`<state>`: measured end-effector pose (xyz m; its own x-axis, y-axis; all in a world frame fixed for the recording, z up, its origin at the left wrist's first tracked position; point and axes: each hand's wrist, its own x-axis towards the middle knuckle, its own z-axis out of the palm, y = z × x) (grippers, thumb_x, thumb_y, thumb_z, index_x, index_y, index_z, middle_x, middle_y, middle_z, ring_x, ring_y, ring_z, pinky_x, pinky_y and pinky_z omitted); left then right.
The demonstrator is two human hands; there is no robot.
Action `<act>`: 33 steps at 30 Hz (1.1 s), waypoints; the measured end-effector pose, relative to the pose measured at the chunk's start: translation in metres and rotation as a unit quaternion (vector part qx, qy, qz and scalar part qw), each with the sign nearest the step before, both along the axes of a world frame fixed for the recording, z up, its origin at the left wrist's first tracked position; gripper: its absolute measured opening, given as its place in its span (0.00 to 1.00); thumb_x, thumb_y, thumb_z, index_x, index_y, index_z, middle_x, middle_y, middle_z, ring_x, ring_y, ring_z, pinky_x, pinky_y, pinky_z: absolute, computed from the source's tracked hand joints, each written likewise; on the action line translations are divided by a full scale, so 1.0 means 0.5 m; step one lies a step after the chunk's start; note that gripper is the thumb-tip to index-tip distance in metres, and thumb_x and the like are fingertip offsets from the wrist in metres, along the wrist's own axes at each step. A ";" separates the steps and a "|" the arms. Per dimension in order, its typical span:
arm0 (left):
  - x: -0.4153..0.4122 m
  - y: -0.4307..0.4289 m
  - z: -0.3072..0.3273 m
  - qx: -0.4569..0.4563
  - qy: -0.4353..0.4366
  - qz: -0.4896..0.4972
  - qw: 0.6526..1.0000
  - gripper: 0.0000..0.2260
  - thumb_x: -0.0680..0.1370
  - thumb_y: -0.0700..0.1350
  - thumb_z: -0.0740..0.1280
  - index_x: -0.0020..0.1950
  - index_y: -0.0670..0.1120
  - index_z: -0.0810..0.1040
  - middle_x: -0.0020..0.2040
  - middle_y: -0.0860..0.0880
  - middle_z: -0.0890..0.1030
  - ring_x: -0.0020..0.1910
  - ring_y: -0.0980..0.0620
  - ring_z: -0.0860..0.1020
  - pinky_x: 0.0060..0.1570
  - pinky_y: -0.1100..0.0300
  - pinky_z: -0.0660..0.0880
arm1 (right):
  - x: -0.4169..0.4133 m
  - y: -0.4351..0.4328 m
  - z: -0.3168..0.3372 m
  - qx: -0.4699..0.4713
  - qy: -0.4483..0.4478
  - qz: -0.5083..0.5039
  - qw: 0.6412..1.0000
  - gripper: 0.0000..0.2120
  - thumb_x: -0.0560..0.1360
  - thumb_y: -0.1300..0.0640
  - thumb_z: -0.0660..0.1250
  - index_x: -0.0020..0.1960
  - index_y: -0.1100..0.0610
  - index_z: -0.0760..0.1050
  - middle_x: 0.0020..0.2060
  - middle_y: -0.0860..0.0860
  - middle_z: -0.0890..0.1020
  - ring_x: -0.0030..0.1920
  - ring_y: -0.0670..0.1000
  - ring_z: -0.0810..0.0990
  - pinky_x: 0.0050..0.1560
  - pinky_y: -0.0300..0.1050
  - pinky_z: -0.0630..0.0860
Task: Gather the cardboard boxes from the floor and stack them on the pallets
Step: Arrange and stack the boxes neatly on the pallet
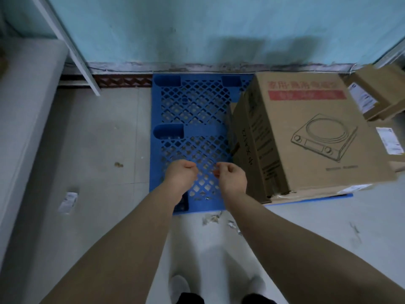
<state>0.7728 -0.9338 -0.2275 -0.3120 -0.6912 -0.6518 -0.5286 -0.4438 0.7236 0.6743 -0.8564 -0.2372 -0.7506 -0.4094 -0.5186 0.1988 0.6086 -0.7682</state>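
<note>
A blue plastic lattice pallet (192,110) lies on the floor against the wall. A large cardboard box (306,128) printed with a cooker drawing and red lettering stands on its right half. My left hand (182,174) and my right hand (232,177) hover side by side above the pallet's bare front left part, fingers curled in, with nothing held. Both hands are left of the large box and apart from it. Smaller cardboard boxes (377,93) with white labels sit at the far right beyond the large box.
A pale blue wall (197,29) runs behind the pallet. A grey ledge (26,95) and a white slanted post (72,47) stand at the left. Paper scraps (214,218) and a white label (69,201) litter the grey tiled floor. My shoes (179,286) show at the bottom.
</note>
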 end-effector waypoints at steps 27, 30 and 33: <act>-0.443 -0.645 0.201 -0.132 -0.091 -0.421 0.893 0.16 0.79 0.36 0.59 0.35 0.51 0.68 0.35 0.53 0.71 0.34 0.55 0.70 0.56 0.53 0.75 | -0.364 -0.457 0.189 0.105 0.064 -0.179 0.976 0.12 0.77 0.60 0.62 0.55 0.51 0.81 0.49 0.50 0.81 0.36 0.43 0.73 0.37 0.39 0.71; -0.435 -0.756 0.175 -0.112 -0.099 -0.440 0.886 0.16 0.80 0.36 0.59 0.35 0.50 0.67 0.36 0.52 0.70 0.36 0.53 0.71 0.52 0.53 0.77 | -0.347 -0.535 0.179 0.147 0.040 -0.217 0.964 0.11 0.77 0.59 0.62 0.55 0.51 0.81 0.52 0.50 0.82 0.38 0.47 0.76 0.34 0.39 0.70; -0.442 -0.861 0.155 -0.075 -0.121 -0.416 0.898 0.13 0.80 0.36 0.59 0.37 0.47 0.70 0.37 0.51 0.71 0.34 0.55 0.71 0.38 0.59 0.75 | -0.324 -0.597 0.162 0.163 0.008 -0.227 0.960 0.12 0.79 0.60 0.60 0.56 0.51 0.80 0.52 0.49 0.81 0.39 0.45 0.76 0.34 0.40 0.71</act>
